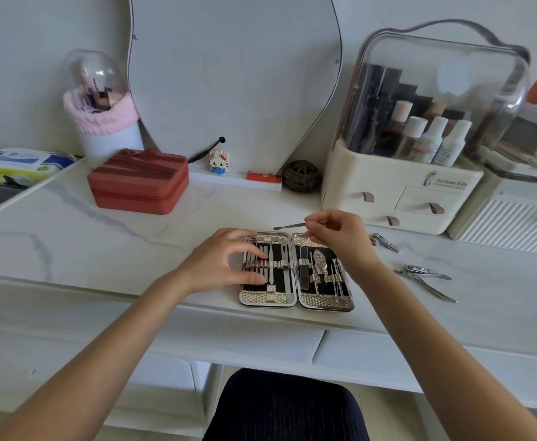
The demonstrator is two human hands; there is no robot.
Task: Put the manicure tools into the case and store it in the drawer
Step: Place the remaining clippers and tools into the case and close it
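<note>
- We see the open silver-edged manicure case with black lining lying flat near the front edge of the white marble-patterned vanity top, most of its elastic loops already filled with steel tools.
- Our left hand rests on the case's left half, forearm reaching in from the lower left, fingers spread and lightly bent, their tips touching the row of tools.
- Our right hand hovers above the case's right half, wrist bent down, thumb and forefinger pinching a thin steel manicure stick that points left, level, above the case's far edge.
- Two steel nail clippers, a small one and a larger one, lie on the top to the right of the case.
</note>
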